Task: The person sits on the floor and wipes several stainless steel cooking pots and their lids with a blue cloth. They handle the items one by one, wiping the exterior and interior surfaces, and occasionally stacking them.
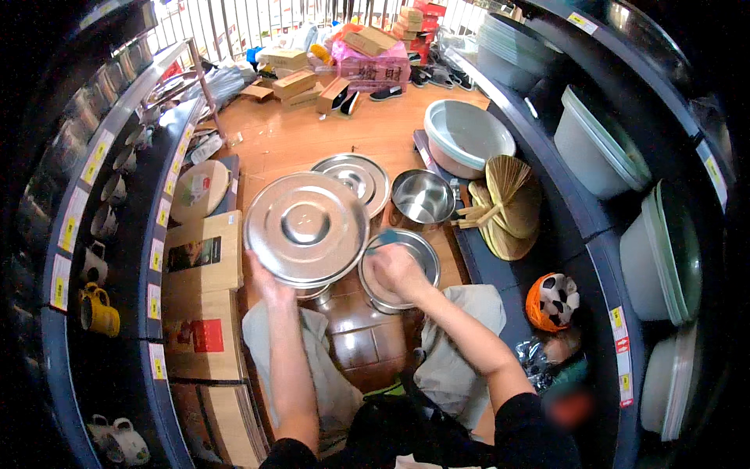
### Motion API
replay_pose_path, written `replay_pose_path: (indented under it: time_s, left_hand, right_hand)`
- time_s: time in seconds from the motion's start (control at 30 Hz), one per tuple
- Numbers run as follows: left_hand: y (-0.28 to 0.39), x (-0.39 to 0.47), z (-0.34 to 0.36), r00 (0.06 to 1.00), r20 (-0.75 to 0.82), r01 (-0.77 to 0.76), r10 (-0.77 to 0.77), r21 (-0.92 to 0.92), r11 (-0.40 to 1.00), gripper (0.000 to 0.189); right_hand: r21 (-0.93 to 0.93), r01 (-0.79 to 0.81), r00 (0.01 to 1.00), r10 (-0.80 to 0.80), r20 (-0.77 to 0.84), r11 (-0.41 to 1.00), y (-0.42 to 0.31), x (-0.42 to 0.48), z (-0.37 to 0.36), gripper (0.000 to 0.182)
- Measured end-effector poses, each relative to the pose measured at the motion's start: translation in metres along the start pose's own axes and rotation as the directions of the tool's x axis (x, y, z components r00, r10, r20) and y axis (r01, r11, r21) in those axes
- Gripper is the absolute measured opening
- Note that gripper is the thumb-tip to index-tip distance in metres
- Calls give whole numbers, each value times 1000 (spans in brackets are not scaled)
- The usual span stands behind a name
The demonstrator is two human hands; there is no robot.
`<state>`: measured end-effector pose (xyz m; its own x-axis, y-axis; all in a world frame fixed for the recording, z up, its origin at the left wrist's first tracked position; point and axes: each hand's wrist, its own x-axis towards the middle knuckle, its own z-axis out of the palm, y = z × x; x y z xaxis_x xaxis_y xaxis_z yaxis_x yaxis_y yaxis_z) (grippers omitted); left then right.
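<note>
My left hand [272,280] grips the lower left rim of a large round stainless-steel lid [307,230], held up in front of me. My right hand [398,268] is over a stainless-steel basin or pot [423,252], closed around a blue-green cloth or pad [388,235]; blur hides its exact kind. Partly behind the large lid, another steel lid [366,176] lies on the floor. To its right stands a deep, shiny steel pot [423,196]. The rim of one more steel vessel [314,292] shows under the held lid.
Shelves with mugs [99,309] run along my left, above wooden boards [205,346]. Plastic basins [592,140] fill the right shelves. Palm-leaf fans [511,202] and a large basin [469,138] are at right. Cardboard boxes [295,84] and shoes [385,94] lie ahead.
</note>
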<state>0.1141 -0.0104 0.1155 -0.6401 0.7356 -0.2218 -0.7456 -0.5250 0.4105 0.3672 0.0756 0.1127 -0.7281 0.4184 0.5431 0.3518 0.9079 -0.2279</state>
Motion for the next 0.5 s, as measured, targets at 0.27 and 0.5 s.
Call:
replay_pose_path:
  time_s: [0.27,0.5]
  left_hand:
    - [-36,8,40,984,162,-143,74,470,871,35]
    - [-214,59,99,699,702,-650,-136,703,289,27]
  right_hand:
    - [905,-276,245,934,-260,324,116,-31,-63,16]
    - [962,203,60,983,175,-184,128,-69,-103,25]
